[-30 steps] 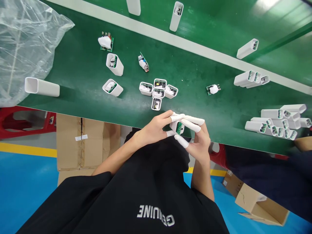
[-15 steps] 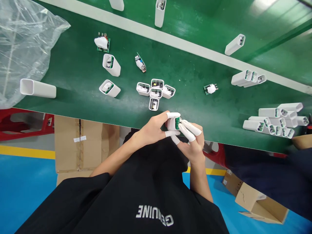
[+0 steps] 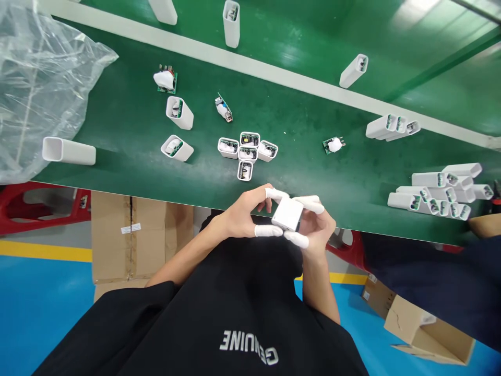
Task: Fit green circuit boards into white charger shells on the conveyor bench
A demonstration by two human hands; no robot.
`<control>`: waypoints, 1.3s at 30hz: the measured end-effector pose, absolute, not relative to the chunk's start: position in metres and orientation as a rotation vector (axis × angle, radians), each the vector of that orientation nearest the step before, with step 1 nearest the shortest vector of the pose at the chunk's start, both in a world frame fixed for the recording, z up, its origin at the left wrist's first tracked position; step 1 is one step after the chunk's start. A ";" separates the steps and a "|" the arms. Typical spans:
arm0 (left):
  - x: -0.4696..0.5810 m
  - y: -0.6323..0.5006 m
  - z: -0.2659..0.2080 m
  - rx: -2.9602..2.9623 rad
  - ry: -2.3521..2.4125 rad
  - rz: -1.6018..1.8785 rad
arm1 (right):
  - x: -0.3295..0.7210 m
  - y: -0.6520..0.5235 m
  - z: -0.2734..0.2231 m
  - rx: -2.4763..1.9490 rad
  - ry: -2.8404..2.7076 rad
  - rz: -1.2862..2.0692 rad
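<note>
Between my two hands, above the table's near edge, is a white charger housing (image 3: 287, 213), its closed white side facing up. My left hand (image 3: 256, 211) pinches it from the left with thumb and finger in white finger cots. From the right, my right hand (image 3: 311, 222) grips it, also wearing finger cots. The housing's open end is turned out of sight. Just beyond my hands stand several white housings with circuit boards inside, among them a front one (image 3: 245, 171). A loose circuit board (image 3: 334, 145) lies farther right.
More filled housings (image 3: 430, 196) are piled at the right, beside a person's dark sleeve (image 3: 426, 282). At the left lie an unfilled white housing (image 3: 72, 151) and a clear plastic bag (image 3: 47, 78). Loose boards (image 3: 165, 80) rest farther back on the green table (image 3: 313, 177). Cardboard boxes (image 3: 146, 240) stand below.
The housing has been turned in my hands: its board end faced right and now a plain white side shows. Both hands grip it with fingers at opposite sides.
</note>
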State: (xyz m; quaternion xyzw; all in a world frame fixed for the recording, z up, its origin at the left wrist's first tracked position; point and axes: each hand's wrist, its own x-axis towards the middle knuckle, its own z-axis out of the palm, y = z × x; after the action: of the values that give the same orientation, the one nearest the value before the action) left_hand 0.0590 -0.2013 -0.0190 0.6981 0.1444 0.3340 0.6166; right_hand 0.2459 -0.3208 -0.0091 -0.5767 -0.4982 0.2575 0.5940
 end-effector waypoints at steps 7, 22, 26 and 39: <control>0.066 -0.220 -0.006 1.299 0.436 0.765 | 0.238 -0.312 -0.008 -1.300 -0.899 0.862; 0.079 -0.242 -0.003 1.257 0.651 0.796 | 0.232 -0.314 0.001 -1.341 -0.842 0.934; 0.086 -0.247 -0.004 1.225 0.689 0.878 | 0.227 -0.313 -0.004 -1.277 -0.737 0.979; 0.085 -0.247 -0.047 1.242 0.639 0.925 | 0.300 -0.216 0.000 -1.316 -0.980 0.543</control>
State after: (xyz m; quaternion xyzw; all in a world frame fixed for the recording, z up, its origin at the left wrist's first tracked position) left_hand 0.0847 -0.2468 -0.0470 0.5508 0.2835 0.4102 0.6693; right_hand 0.3003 -0.2157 -0.0004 -0.5792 -0.4314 0.2388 0.6491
